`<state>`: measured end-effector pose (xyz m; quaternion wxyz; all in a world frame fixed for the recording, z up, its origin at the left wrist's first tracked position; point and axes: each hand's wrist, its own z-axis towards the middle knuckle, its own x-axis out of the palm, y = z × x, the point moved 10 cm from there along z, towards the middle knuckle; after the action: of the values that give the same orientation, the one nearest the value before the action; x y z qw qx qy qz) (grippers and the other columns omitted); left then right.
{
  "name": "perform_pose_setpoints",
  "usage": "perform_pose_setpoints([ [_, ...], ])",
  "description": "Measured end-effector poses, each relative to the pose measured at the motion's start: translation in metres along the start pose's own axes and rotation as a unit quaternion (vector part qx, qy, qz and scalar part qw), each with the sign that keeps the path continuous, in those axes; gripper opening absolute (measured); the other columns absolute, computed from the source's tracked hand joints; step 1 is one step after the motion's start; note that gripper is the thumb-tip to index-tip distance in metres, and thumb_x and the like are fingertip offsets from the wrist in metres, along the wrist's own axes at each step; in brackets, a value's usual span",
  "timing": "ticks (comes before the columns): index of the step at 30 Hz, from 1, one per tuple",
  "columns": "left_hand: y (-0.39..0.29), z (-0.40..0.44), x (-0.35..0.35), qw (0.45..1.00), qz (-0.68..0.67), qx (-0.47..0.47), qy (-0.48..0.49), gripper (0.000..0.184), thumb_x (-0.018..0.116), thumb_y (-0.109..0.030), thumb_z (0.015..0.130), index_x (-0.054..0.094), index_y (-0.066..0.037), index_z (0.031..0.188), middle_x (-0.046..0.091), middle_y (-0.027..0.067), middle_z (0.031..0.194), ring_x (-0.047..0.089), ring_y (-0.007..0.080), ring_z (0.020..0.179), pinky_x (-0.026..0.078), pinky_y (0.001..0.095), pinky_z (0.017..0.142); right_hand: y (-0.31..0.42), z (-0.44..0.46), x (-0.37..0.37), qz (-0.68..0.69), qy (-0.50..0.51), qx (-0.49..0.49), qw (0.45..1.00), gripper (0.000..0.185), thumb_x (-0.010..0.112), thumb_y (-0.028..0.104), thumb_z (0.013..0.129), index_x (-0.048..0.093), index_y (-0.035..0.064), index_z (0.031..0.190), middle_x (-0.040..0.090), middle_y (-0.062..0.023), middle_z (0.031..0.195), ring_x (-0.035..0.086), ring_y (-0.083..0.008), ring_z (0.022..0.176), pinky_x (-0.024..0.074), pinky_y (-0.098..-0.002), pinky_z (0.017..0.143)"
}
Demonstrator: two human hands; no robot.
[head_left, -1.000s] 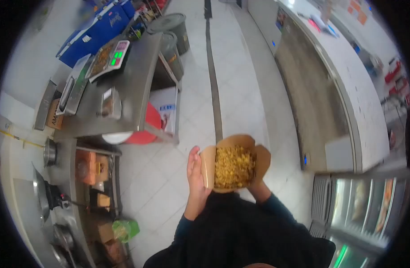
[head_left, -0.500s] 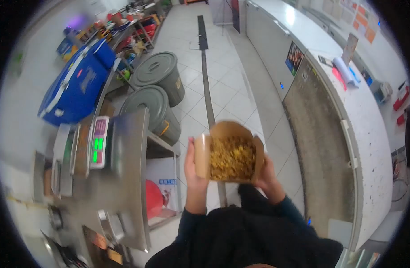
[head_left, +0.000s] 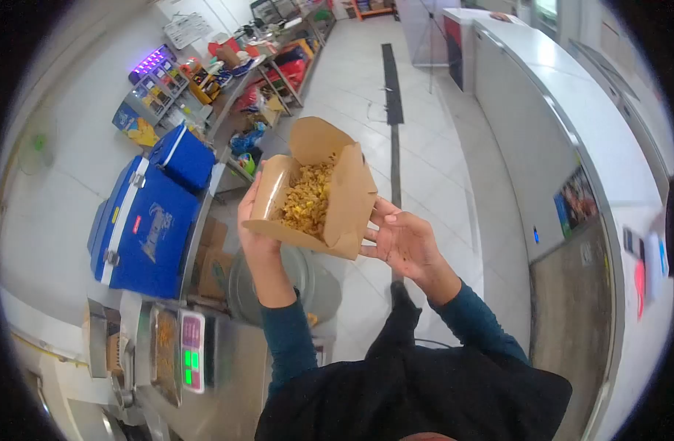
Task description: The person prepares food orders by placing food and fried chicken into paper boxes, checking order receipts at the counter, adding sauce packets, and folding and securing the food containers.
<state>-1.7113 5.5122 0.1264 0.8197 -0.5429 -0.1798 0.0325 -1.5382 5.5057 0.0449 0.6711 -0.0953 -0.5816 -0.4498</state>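
Note:
An open brown paper box (head_left: 352,202) with its flaps up is raised in front of me, tilted to one side. Yellow-brown fried rice (head_left: 307,197) fills it. My left hand (head_left: 257,234) grips the box from its left side, the fingers partly hidden behind it. On the right, my right hand (head_left: 404,242) has its palm turned up and fingers spread, the fingertips at the box's lower right side.
Blue coolers (head_left: 157,224) stand at the left, beyond a steel table (head_left: 238,375) with a digital scale (head_left: 193,349). A grey lidded bin (head_left: 322,287) is below the box. A long white freezer (head_left: 528,140) lines the right side.
The view has moved forward along the aisle, past the bins. The box has gone up and left and is now tilted. My right hand has opened, its palm now showing.

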Motion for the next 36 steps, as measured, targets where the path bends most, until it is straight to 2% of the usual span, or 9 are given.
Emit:
perform_pose_setpoints([
  [3, 0.032, 0.114, -0.004, 0.999, -0.012, 0.032, 0.01, 0.027, 0.042, -0.016, 0.092, 0.051, 0.0, 0.112, 0.058, 0.0113, 0.105, 0.059, 0.0189, 0.089, 0.049, 0.0314, 0.079, 0.04, 0.108, -0.054, 0.065, 0.021, 0.013, 0.998, 0.063, 0.046, 0.018, 0.074, 0.026, 0.0032, 0.132, 0.038, -0.0149, 0.128, 0.043, -0.0283, 0.115, 0.0386, -0.0468, 0.093],
  [6, 0.088, 0.23, -0.01, 0.976, -0.201, -0.077, 0.019, 0.027, 0.041, -0.017, 0.092, 0.052, 0.0, 0.111, 0.058, 0.0104, 0.106, 0.059, 0.0193, 0.089, 0.048, 0.0323, 0.08, 0.074, 0.214, -0.105, 0.131, 0.037, 0.029, 0.99, 0.063, 0.045, 0.017, 0.073, 0.027, 0.0025, 0.132, 0.038, -0.0167, 0.128, 0.043, -0.0314, 0.115, 0.0374, -0.0498, 0.094],
  [9, 0.14, 0.334, -0.017, 0.985, -0.122, -0.097, -0.076, 0.028, 0.041, -0.018, 0.092, 0.052, -0.001, 0.111, 0.058, 0.0099, 0.106, 0.058, 0.02, 0.09, 0.047, 0.0327, 0.082, 0.123, 0.302, -0.156, 0.146, 0.032, 0.035, 0.988, 0.06, 0.044, 0.015, 0.074, 0.028, -0.0003, 0.13, 0.037, -0.0132, 0.127, 0.044, -0.0293, 0.11, 0.0454, -0.0435, 0.087],
  [15, 0.244, 0.562, -0.032, 0.964, -0.224, -0.143, -0.007, 0.028, 0.042, -0.017, 0.092, 0.052, 0.001, 0.111, 0.059, 0.0105, 0.102, 0.058, 0.0195, 0.092, 0.048, 0.0308, 0.08, 0.196, 0.501, -0.26, 0.193, 0.052, 0.033, 0.979, 0.063, 0.043, 0.019, 0.074, 0.027, -0.0003, 0.131, 0.033, -0.016, 0.131, 0.043, -0.0331, 0.111, 0.0428, -0.0477, 0.089],
  [17, 0.261, 0.635, -0.039, 0.983, -0.147, -0.11, 0.003, 0.03, 0.043, -0.017, 0.091, 0.052, 0.003, 0.112, 0.059, 0.0107, 0.103, 0.058, 0.0181, 0.092, 0.047, 0.0289, 0.079, 0.222, 0.569, -0.294, 0.202, 0.055, 0.042, 0.977, 0.062, 0.043, 0.021, 0.075, 0.027, -0.0001, 0.131, 0.033, -0.0169, 0.131, 0.042, -0.0346, 0.112, 0.0415, -0.0486, 0.09],
  [22, 0.233, 0.817, -0.041, 0.988, 0.148, 0.027, 0.02, 0.038, 0.046, -0.018, 0.089, 0.047, 0.008, 0.117, 0.057, 0.0107, 0.108, 0.056, 0.0151, 0.092, 0.045, 0.0254, 0.079, 0.292, 0.75, -0.329, 0.233, 0.095, 0.07, 0.965, 0.058, 0.043, 0.022, 0.075, 0.031, -0.0013, 0.127, 0.034, -0.0219, 0.129, 0.039, -0.038, 0.117, 0.0347, -0.052, 0.096],
  [28, 0.173, 1.053, -0.101, 0.95, 0.229, 0.142, -0.155, 0.042, 0.05, -0.023, 0.086, 0.048, 0.007, 0.115, 0.056, 0.012, 0.108, 0.055, 0.0186, 0.096, 0.045, 0.0287, 0.08, 0.379, 1.003, -0.32, 0.206, 0.234, 0.061, 0.948, 0.052, 0.04, 0.026, 0.078, 0.035, -0.0014, 0.122, 0.037, -0.0227, 0.126, 0.041, -0.0368, 0.115, 0.0314, -0.05, 0.099],
  [34, 0.131, 1.306, -0.198, 0.913, 0.244, 0.276, -0.176, 0.051, 0.058, -0.028, 0.081, 0.045, 0.007, 0.115, 0.053, 0.014, 0.112, 0.052, 0.0239, 0.1, 0.045, 0.0332, 0.081, 0.449, 1.234, -0.341, 0.095, 0.268, -0.059, 0.957, 0.065, 0.042, 0.034, 0.078, 0.024, -0.0032, 0.128, 0.039, -0.0257, 0.121, 0.047, -0.0329, 0.102, 0.0348, -0.0474, 0.094],
  [36, 0.094, 1.42, -0.242, 0.663, 0.644, 0.37, -0.094, 0.054, 0.061, -0.029, 0.078, 0.044, 0.006, 0.116, 0.053, 0.0136, 0.11, 0.051, 0.0258, 0.099, 0.044, 0.0352, 0.082, 0.478, 1.299, -0.357, 0.061, 0.278, -0.095, 0.954, 0.072, 0.042, 0.036, 0.078, 0.014, -0.0036, 0.133, 0.038, -0.0274, 0.121, 0.048, -0.0307, 0.097, 0.0343, -0.0486, 0.093],
])
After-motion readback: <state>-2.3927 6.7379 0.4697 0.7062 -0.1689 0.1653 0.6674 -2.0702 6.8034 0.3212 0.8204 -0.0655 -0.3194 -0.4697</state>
